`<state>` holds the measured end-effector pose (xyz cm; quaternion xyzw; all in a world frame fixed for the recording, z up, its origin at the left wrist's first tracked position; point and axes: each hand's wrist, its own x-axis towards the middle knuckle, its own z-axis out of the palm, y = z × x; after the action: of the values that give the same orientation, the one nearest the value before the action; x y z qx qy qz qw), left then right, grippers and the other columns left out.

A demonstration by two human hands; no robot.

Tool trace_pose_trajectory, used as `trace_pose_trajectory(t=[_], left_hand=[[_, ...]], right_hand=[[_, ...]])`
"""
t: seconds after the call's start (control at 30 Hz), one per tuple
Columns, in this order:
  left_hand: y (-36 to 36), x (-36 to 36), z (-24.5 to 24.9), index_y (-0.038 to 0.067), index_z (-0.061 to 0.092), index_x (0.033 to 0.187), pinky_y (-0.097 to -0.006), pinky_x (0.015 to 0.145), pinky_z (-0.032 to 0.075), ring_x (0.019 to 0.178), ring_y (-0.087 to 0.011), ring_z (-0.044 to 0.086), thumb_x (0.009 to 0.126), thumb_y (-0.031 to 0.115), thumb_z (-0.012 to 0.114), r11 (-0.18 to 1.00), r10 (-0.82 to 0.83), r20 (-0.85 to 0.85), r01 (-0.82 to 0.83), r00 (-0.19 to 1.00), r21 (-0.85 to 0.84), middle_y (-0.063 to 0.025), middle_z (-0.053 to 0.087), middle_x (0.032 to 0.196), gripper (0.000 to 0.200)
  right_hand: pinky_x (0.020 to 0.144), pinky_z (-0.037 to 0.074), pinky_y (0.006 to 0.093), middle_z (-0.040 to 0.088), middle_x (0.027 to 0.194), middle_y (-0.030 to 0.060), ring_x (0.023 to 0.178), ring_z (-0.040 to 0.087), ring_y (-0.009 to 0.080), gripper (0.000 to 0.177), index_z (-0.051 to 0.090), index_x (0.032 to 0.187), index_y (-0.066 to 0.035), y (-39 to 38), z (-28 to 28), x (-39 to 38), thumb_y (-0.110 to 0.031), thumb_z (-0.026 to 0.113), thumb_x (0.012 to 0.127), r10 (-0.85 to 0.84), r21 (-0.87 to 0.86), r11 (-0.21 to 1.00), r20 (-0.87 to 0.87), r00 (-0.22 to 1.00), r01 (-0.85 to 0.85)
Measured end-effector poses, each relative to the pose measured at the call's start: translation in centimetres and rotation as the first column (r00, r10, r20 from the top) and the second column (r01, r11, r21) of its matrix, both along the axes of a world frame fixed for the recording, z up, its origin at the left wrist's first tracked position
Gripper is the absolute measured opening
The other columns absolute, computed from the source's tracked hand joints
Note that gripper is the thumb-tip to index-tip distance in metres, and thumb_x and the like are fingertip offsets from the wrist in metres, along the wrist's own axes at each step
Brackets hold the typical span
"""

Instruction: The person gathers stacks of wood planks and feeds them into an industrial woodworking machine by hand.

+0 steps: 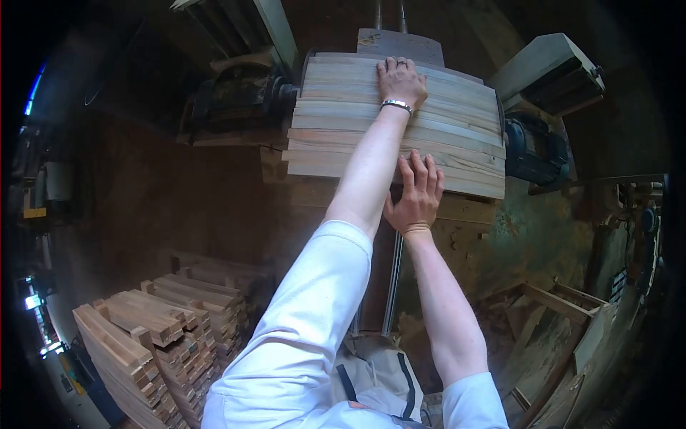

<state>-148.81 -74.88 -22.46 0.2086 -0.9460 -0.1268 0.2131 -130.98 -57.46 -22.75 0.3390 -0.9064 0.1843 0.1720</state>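
A row of pale wooden boards point(336, 114) lies side by side on a machine bed between two motors. My left hand point(404, 84), with a metal bracelet at the wrist, reaches across to the far boards. Its fingers are bent and closed over a board near the far edge; the fingertips are partly hidden. Against the near boards rests my right hand point(418, 193), fingers stretched out and slightly apart, their tips on the wood. The board ends are uneven on the left side.
A dark motor point(239, 100) sits left of the boards and another motor point(536, 146) right of them. Behind is a metal plate point(400, 46). Stacked wood pieces point(153, 322) stand at lower left. A wooden frame point(561, 304) is at lower right. A rail point(391, 286) runs below the boards.
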Motion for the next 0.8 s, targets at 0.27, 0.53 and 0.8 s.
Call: trace_pose_trajectory(t=[0.27,0.53,0.8], left_hand=[[-1.3,-2.5,-0.1,0.004,0.060,0.124,-0.0526,0.108,0.032,0.127,-0.0328,0.048,0.094,0.043,0.052,0.999,0.011,-0.015,-0.012,1.000,-0.031,-0.0149,0.059,0.130,0.050],[-3.0,-5.0,0.3,0.005,0.059,0.127,-0.0521,0.109,0.032,0.128,-0.0313,0.048,0.095,0.044,0.050,1.000,0.003,0.039,-0.002,0.999,-0.009,-0.0141,0.057,0.133,0.051],[-4.2,-7.6,0.3,0.006,0.057,0.130,-0.0515,0.111,0.031,0.131,-0.0308,0.047,0.096,0.045,0.049,1.000,0.005,0.074,-0.005,0.997,-0.001,-0.0133,0.056,0.136,0.052]], right_hand=[[0.116,0.024,0.0532,0.048,0.144,0.0097,0.138,0.039,0.0341,0.061,0.056,0.134,-0.015,-1.3,0.0,-2.5,-0.048,0.066,0.083,0.007,-0.017,1.000,-0.020,1.000,-0.007],[0.116,0.023,0.0538,0.048,0.144,0.0108,0.138,0.038,0.0346,0.062,0.056,0.133,-0.014,-2.9,-0.1,-5.1,-0.046,0.068,0.082,0.014,-0.023,1.000,-0.028,1.000,-0.014],[0.117,0.023,0.0540,0.047,0.145,0.0105,0.139,0.037,0.0347,0.063,0.054,0.134,-0.015,-4.1,-0.3,-7.6,-0.045,0.068,0.081,0.008,-0.019,1.000,-0.011,1.000,-0.008]])
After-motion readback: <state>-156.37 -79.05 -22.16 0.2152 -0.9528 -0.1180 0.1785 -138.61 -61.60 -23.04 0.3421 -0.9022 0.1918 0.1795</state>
